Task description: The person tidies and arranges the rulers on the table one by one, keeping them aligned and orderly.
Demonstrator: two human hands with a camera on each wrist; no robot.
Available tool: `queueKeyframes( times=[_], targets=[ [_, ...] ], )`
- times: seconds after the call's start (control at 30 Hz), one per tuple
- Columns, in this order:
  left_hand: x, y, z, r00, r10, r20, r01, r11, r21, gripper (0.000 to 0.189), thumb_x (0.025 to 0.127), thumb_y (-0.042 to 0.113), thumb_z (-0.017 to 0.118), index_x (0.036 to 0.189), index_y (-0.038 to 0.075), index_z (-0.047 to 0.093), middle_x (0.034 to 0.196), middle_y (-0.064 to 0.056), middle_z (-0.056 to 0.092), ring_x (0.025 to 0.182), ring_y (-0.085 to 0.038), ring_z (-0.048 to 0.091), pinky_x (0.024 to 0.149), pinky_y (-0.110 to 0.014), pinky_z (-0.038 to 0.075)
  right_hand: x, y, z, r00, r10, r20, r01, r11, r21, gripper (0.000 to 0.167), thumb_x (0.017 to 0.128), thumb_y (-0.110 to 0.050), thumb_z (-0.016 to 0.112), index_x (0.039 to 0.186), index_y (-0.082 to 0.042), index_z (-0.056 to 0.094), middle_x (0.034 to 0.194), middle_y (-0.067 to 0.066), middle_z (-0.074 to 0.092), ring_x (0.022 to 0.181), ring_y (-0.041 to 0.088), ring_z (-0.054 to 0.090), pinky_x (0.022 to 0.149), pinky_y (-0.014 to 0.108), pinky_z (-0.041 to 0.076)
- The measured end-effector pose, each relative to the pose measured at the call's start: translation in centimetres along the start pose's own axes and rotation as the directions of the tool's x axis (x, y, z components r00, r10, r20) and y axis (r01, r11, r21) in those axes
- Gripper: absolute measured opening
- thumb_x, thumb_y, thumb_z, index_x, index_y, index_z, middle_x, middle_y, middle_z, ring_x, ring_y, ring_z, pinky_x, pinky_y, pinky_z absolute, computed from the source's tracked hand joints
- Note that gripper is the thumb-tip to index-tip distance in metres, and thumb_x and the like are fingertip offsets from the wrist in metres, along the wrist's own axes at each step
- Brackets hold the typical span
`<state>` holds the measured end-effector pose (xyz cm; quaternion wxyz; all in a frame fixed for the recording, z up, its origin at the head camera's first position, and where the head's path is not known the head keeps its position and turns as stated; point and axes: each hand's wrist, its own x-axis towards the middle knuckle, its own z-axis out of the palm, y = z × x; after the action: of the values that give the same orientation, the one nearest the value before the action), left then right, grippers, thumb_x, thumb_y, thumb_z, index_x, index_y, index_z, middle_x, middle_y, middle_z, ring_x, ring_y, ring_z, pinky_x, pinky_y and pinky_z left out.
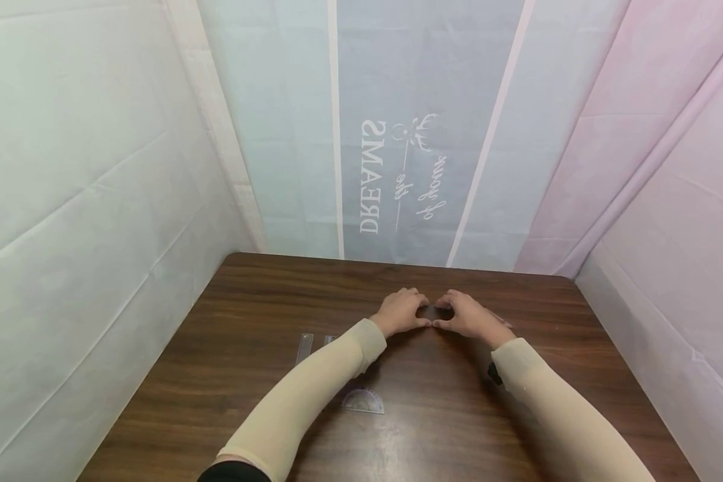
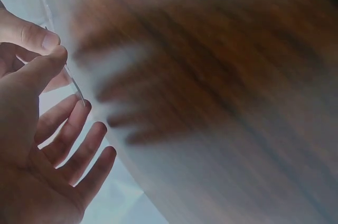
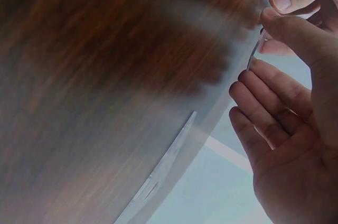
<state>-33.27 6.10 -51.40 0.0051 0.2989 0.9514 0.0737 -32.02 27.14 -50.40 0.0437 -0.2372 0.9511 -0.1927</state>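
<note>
Far along the table, my left hand (image 1: 402, 312) and my right hand (image 1: 466, 314) meet with their thumbs together. Between them they pinch a thin clear flat piece (image 2: 75, 85), thumbs at its near side and fingertips at its far side. Both wrist views catch it nearly edge-on, so I cannot tell its exact kind. The ring and little fingers of the left hand stretch out free of it. Beside the right hand, a clear straight-edged plastic piece (image 3: 158, 174) lies on the table, mostly covered by that hand in the head view.
A clear protractor (image 1: 363, 400) lies near the left forearm. Left of that sleeve sits a clear ruler (image 1: 304, 348), with another clear strip (image 1: 329, 340) partly hidden by the arm. Cloth-covered walls border the brown wooden table (image 1: 217, 375) at the back and sides.
</note>
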Motion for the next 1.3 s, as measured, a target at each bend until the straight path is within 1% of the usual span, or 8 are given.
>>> queueKeyframes(
  times=[0.2,0.43,0.6,0.83,1.0,1.17,1.3],
  targets=[
    [-0.7,-0.5,-0.3,1.000,-0.002,-0.017,0.002,1.000,0.001,0.051,0.099,0.056,0.074,0.138,0.023,0.072,0.132,0.004,0.068,0.118,-0.018,0.063,0.099,-0.032,0.055,-0.1,-0.6,0.2,1.000,-0.015,-0.010,0.015,1.000,0.015,0.043,0.095,-0.026,0.086,0.126,0.001,0.073,0.116,0.012,0.068,0.112,0.034,0.069,0.097,0.056,0.057],
    [-1.5,-0.9,-0.6,0.999,0.028,-0.029,-0.029,0.999,-0.018,0.048,0.098,0.057,0.075,0.133,0.023,0.074,0.124,0.005,0.069,0.109,-0.016,0.063,0.093,-0.030,0.055,-0.8,-1.4,0.3,0.998,-0.044,-0.034,0.045,0.998,0.041,0.041,0.094,-0.023,0.087,0.123,0.002,0.073,0.110,0.011,0.067,0.104,0.029,0.068,0.092,0.052,0.058],
    [-2.2,-1.0,-1.0,0.998,0.042,-0.046,-0.044,0.999,-0.027,0.048,0.097,0.058,0.076,0.131,0.023,0.075,0.121,0.005,0.069,0.107,-0.016,0.063,0.092,-0.031,0.055,-1.3,-2.1,0.2,0.998,-0.060,-0.032,0.062,0.997,0.053,0.043,0.094,-0.023,0.086,0.125,0.002,0.072,0.112,0.012,0.067,0.105,0.031,0.067,0.092,0.053,0.058],
    [-3.1,-0.8,-1.1,0.997,0.069,-0.045,-0.070,0.997,-0.024,0.049,0.097,0.058,0.076,0.131,0.023,0.075,0.122,0.005,0.069,0.106,-0.015,0.061,0.092,-0.031,0.054,-2.1,-2.2,0.4,0.998,-0.055,-0.022,0.055,0.998,0.022,0.043,0.094,-0.027,0.087,0.126,-0.003,0.073,0.112,0.007,0.067,0.106,0.028,0.067,0.094,0.053,0.058],
    [-3.6,-0.5,-1.1,0.995,0.084,-0.059,-0.085,0.996,-0.015,0.050,0.096,0.059,0.076,0.132,0.023,0.074,0.122,0.006,0.069,0.107,-0.014,0.061,0.092,-0.030,0.053,-2.8,-2.2,0.5,0.996,-0.067,-0.051,0.067,0.998,0.002,0.042,0.093,-0.029,0.088,0.124,-0.005,0.073,0.111,0.005,0.068,0.105,0.027,0.067,0.095,0.055,0.057],
    [-4.5,-0.5,-1.0,0.993,0.102,-0.065,-0.103,0.994,-0.023,0.052,0.097,0.060,0.075,0.133,0.024,0.074,0.119,0.007,0.068,0.104,-0.012,0.060,0.088,-0.028,0.053,-3.7,-3.0,0.7,0.995,-0.078,-0.067,0.076,0.997,-0.034,0.043,0.092,-0.032,0.088,0.124,-0.007,0.075,0.111,0.003,0.069,0.105,0.026,0.067,0.099,0.060,0.053],
    [-5.5,-0.6,-1.2,0.991,0.115,-0.071,-0.118,0.993,-0.028,0.052,0.097,0.060,0.075,0.133,0.023,0.074,0.116,0.008,0.068,0.101,-0.011,0.059,0.086,-0.027,0.052,-4.2,-3.8,0.7,0.993,-0.097,-0.072,0.094,0.994,-0.052,0.044,0.092,-0.034,0.088,0.125,-0.007,0.075,0.111,0.003,0.069,0.106,0.026,0.066,0.102,0.061,0.050]
  ],
)
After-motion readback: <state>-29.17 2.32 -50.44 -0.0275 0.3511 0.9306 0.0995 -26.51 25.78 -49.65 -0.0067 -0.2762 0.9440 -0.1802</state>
